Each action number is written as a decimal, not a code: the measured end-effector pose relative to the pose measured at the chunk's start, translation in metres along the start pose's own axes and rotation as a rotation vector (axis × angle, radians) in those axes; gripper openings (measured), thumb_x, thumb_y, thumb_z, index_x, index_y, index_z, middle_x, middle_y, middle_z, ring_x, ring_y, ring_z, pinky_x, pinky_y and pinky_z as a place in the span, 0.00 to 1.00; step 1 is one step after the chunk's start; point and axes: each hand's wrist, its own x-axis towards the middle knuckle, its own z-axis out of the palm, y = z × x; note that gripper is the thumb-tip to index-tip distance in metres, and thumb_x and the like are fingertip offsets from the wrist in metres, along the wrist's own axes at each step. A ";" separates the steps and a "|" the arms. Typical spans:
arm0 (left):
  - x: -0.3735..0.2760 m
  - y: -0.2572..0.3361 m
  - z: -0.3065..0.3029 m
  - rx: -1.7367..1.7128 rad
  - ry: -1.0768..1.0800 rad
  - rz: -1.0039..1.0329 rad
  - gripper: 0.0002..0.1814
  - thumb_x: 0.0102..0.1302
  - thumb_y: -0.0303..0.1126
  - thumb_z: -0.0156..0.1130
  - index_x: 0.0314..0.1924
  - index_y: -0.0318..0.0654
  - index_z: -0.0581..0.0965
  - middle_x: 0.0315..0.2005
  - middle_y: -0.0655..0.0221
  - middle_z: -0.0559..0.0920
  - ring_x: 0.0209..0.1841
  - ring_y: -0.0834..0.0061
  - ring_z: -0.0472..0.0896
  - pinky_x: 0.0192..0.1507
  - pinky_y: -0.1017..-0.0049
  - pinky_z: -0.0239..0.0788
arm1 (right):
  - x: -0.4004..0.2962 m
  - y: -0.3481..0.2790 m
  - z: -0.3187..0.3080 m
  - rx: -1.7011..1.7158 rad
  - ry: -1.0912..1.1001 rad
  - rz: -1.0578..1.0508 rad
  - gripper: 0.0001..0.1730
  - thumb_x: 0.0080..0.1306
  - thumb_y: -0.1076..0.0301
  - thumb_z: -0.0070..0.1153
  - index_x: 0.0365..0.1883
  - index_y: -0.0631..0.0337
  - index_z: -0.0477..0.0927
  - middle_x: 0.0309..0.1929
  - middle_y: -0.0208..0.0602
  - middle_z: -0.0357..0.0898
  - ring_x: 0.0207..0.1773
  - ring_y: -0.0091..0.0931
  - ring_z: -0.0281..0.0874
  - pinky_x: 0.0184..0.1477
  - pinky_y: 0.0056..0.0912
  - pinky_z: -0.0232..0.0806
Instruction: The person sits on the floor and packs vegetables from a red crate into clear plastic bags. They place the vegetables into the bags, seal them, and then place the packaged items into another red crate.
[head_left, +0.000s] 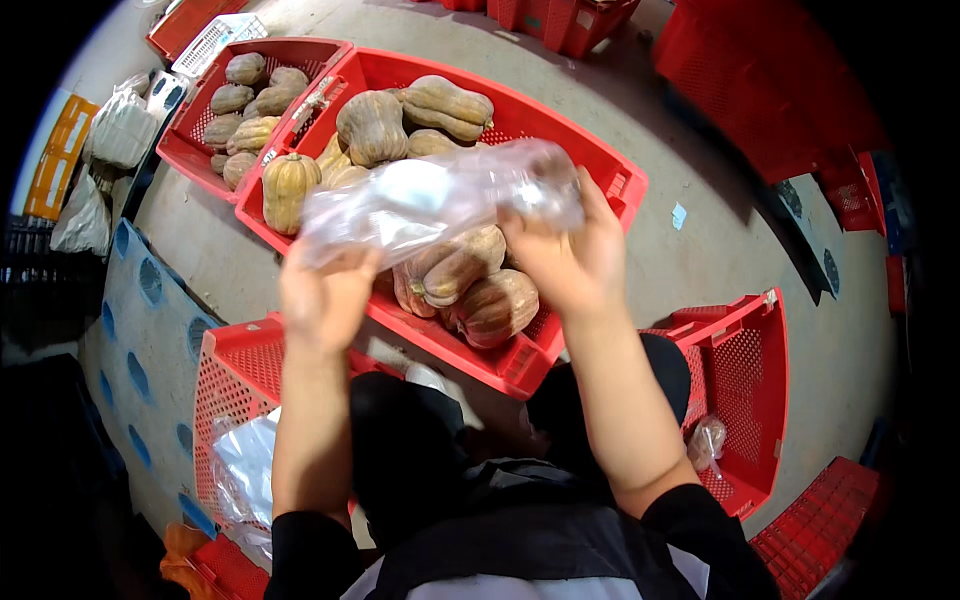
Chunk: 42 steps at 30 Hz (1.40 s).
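A clear plastic bag (442, 199) with a bright white patch stretches between my hands, above a red plastic crate (600, 165) of squash. My left hand (326, 296) grips the bag's near left end. Its right end is in my right hand (574, 259), raised a little higher. A brownish shape shows at that end; whether it is inside the bag or behind it, I cannot tell. Below, ribbed tan squash (371, 127) fill much of the crate, partly hidden by the bag. Reddish-brown squash (495, 307) lie at the crate's near side.
Another red crate (172, 150) with smaller squash adjoins at left. By my right leg, a red crate (757, 390) holds a bagged squash (706, 442). Plastic bags (247, 457) lie in a crate at my left. A grey panel with holes (124, 322) lies further left.
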 end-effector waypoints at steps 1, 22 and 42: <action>0.002 -0.021 0.012 0.062 0.128 -0.022 0.19 0.68 0.40 0.45 0.53 0.35 0.69 0.48 0.58 0.75 0.49 0.61 0.73 0.60 0.58 0.58 | 0.023 -0.012 -0.019 -0.111 0.059 -0.061 0.15 0.68 0.59 0.45 0.44 0.60 0.73 0.47 0.39 0.73 0.54 0.35 0.67 0.59 0.44 0.57; 0.035 -0.114 -0.049 0.275 0.474 -0.433 0.27 0.64 0.58 0.49 0.57 0.51 0.68 0.55 0.65 0.71 0.56 0.59 0.70 0.52 0.48 0.64 | 0.121 -0.034 -0.178 -2.168 0.436 0.085 0.21 0.54 0.62 0.45 0.38 0.71 0.79 0.41 0.59 0.77 0.49 0.47 0.75 0.50 0.40 0.66; -0.054 -0.132 -0.078 0.282 0.423 0.068 0.26 0.67 0.37 0.42 0.61 0.30 0.58 0.59 0.54 0.65 0.63 0.55 0.61 0.67 0.61 0.48 | 0.020 -0.011 -0.129 -1.092 0.643 -0.528 0.13 0.64 0.72 0.38 0.41 0.66 0.73 0.33 0.38 0.76 0.33 0.28 0.74 0.35 0.29 0.67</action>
